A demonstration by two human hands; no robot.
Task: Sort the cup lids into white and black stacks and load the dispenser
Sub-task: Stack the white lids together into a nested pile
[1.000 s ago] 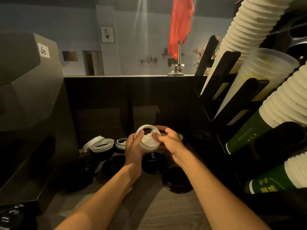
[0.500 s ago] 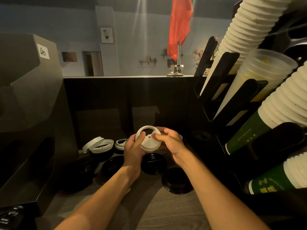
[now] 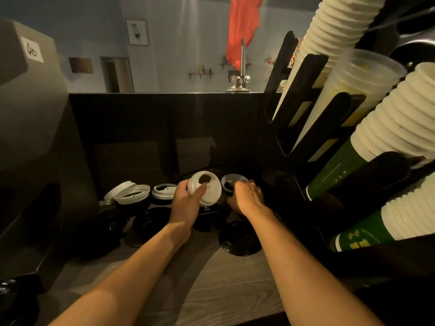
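My left hand (image 3: 186, 203) grips a small stack of white cup lids (image 3: 207, 189), tilted, above the counter. My right hand (image 3: 246, 196) is down on another white lid (image 3: 231, 181) just to the right, fingers curled at its near edge. More white lids (image 3: 131, 195) and one further white lid (image 3: 163, 190) lie at the back left. Black lids (image 3: 239, 238) lie on the wooden counter (image 3: 211, 278), including a black stack (image 3: 209, 217) under my left hand and a black lid (image 3: 150, 218) to its left.
A black cup dispenser (image 3: 306, 114) fills the right side, holding white ribbed cup stacks (image 3: 400, 118), clear plastic cups (image 3: 357, 83) and green cups (image 3: 334, 175). A large dark machine (image 3: 35, 137) stands at the left. A dark partition wall (image 3: 164, 118) closes the back.
My right hand has let go of the white lid stack and dropped to the white lid on the right. My left hand alone now holds the stack, tilted more.
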